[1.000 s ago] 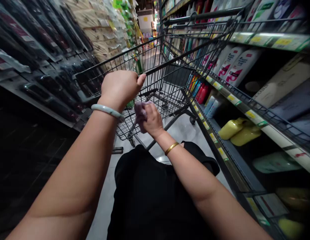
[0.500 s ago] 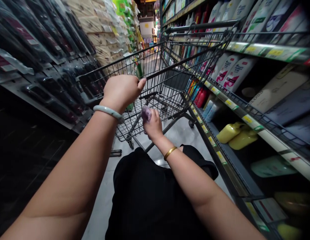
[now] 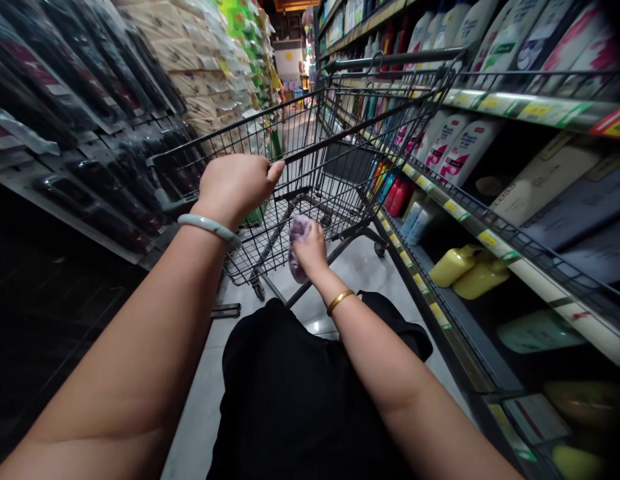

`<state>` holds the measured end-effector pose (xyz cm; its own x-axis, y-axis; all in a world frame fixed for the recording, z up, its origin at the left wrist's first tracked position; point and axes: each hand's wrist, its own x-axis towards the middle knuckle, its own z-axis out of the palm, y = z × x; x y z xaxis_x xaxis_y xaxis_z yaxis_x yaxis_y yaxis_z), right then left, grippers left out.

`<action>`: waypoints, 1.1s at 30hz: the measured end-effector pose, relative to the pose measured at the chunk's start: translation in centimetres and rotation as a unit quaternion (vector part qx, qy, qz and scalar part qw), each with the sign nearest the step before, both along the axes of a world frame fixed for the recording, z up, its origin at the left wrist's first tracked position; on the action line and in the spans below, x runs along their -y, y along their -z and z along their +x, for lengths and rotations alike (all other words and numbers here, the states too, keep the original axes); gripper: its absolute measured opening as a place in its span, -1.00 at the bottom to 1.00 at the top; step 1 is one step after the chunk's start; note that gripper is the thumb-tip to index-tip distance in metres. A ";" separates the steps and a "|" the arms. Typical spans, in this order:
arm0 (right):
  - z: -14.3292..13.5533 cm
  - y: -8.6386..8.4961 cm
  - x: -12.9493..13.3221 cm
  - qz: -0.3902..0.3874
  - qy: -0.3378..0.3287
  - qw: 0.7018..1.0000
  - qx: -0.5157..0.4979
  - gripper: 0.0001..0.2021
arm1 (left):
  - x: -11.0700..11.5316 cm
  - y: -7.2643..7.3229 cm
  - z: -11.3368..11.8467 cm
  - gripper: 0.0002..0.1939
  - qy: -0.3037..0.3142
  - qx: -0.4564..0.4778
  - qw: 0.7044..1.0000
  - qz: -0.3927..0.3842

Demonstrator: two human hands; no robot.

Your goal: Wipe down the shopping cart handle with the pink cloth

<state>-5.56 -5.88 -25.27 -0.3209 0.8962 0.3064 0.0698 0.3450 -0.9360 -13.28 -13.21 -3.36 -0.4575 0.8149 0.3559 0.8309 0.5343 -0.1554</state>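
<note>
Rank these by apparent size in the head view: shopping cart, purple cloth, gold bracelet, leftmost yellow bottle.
1. Shopping cart
2. Purple cloth and leftmost yellow bottle: too alike to rank, cloth partly covered
3. Gold bracelet

The pale floor (image 3: 353,272) carries a shopping cart (image 3: 347,162); a low shelf (image 3: 475,343) holds yellow bottles (image 3: 453,267).

The left arm (image 3: 135,347) reaches far, left grip (image 3: 235,187) curled, back up; the right arm (image 3: 390,363) angles left, right grip (image 3: 311,252) curled too.
</note>
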 end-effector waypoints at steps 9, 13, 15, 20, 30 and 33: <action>-0.2 0.6 -0.3 -0.066 0.028 0.997 -0.039 -0.53 | 0.0 0.2 -0.4 -0.17 0.003 -0.005 1.000 0.002; -0.9 1.0 0.1 -0.073 0.003 0.996 -0.048 -0.55 | 0.1 0.2 -0.9 -0.19 0.007 -0.003 1.000 0.005; -0.2 1.0 -2.6 -0.124 0.036 0.988 -0.084 -0.57 | 0.2 0.2 -1.2 -0.19 0.012 -0.010 1.000 0.004; 1.5 1.1 -6.8 -0.181 0.155 0.963 -0.127 -0.58 | 0.6 0.0 -1.6 -0.20 0.012 -0.006 1.000 -0.003; -1.5 2.5 -2.9 -0.208 0.047 0.963 -0.165 -0.54 | 2.6 -0.4 -3.0 -0.20 0.002 -0.042 0.998 -0.040; 0.4 2.2 -7.4 -0.221 0.129 0.943 -0.210 -0.59 | 3.2 -0.6 -3.4 -0.20 -0.005 -0.037 0.998 -0.045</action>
